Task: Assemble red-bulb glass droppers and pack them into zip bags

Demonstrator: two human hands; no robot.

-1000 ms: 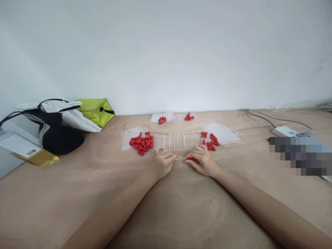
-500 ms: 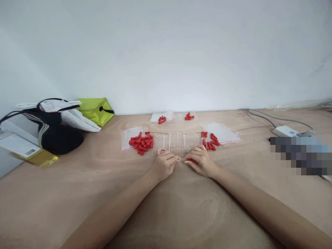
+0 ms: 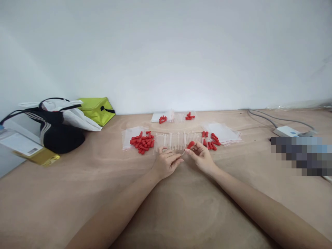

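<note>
My left hand [image 3: 167,162] is closed, pinching a thin glass dropper tube [image 3: 183,153] that slants up to the right. At the tube's upper end is a red rubber bulb [image 3: 191,144], held between the thumb and fingers of my right hand [image 3: 203,157]. The join between tube and bulb is partly hidden by my fingertips. Just beyond my hands lies a row of clear glass tubes [image 3: 172,141]. A heap of red bulbs [image 3: 142,142] sits left of that row, and a smaller group of red bulbs [image 3: 214,138] sits to its right.
Clear zip bags lie at the left [image 3: 127,135] and right [image 3: 223,133] of the row. More red bulbs [image 3: 190,116] rest near the wall. A black cap [image 3: 62,138], a green bag [image 3: 94,109] and a power strip [image 3: 286,131] stand farther out.
The tube and bulb have gone from lying level to slanting, with the bulb end raised and now showing more. My right hand has shifted its fingers on the bulb.
</note>
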